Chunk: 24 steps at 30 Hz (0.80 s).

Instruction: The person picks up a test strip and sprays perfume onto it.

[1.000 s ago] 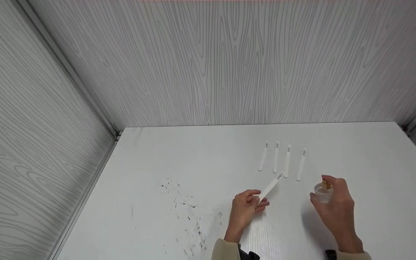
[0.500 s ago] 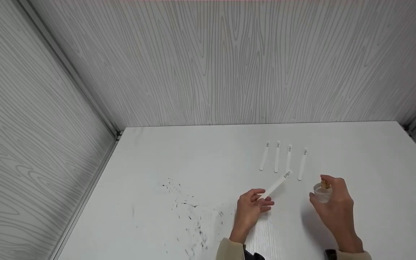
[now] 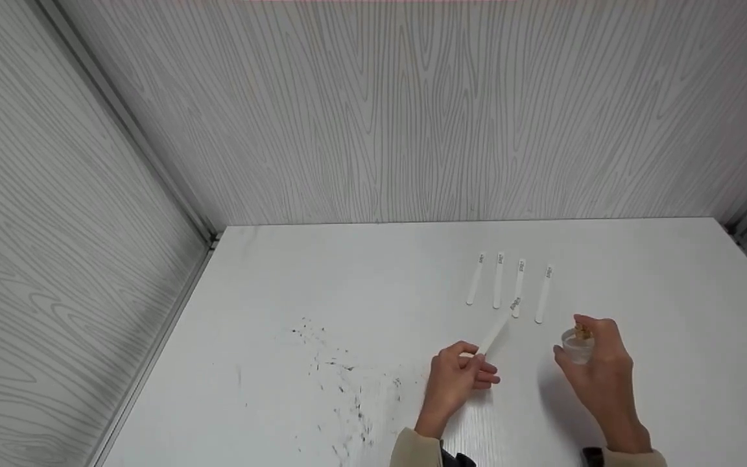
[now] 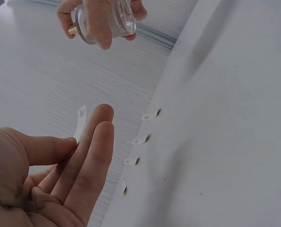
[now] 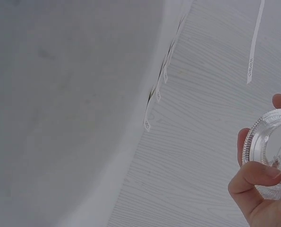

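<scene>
My left hand pinches a white perfume test strip by its lower end between thumb and finger. The strip's printed end points up and away; in the left wrist view the strip bends slightly. My right hand grips a clear ribbed glass perfume bottle, the index finger on its gold spray top. In the right wrist view the bottle's round base faces the camera, partly cut off by the frame. A gap separates the bottle from the strip.
Several more test strips lie side by side on the white table, printed ends away from me. Dark specks and scuffs mark the table left of my hands. Wood-grain panels stand behind and at the sides.
My left hand has shifted slightly right, and the strip in it has tilted more upright. The right hand with the bottle has stayed almost in place.
</scene>
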### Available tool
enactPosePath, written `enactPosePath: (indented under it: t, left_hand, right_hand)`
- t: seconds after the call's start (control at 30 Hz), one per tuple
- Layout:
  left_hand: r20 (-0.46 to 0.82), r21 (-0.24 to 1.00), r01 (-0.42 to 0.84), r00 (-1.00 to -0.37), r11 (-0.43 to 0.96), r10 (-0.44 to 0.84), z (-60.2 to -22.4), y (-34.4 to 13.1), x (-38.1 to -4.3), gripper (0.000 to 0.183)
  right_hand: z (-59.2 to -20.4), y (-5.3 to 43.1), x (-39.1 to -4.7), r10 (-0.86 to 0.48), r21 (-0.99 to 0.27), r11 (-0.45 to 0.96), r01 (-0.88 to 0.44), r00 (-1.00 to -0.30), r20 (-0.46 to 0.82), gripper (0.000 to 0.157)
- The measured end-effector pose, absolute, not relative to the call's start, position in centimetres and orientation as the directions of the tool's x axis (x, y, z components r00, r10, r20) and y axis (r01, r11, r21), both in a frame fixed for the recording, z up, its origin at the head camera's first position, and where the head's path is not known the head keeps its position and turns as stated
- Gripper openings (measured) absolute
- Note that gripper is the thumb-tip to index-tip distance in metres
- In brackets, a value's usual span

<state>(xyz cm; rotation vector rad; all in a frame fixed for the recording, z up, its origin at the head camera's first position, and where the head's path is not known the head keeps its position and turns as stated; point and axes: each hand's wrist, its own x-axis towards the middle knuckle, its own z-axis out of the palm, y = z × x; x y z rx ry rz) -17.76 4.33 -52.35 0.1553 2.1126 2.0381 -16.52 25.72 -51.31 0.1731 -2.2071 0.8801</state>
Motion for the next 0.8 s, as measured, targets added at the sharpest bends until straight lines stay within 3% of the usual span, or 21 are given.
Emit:
enactPosePath:
  t: [0.8]
  left_hand:
    - [-0.054,0.998,-0.043,-0.958,0.046,0.282,-51.95,4.18,-17.54,0.013]
  right_hand:
    - [-51.39,25.88,-16.49,0.180,-0.573,0.743,-0.344,-0.722,0.668,0.056]
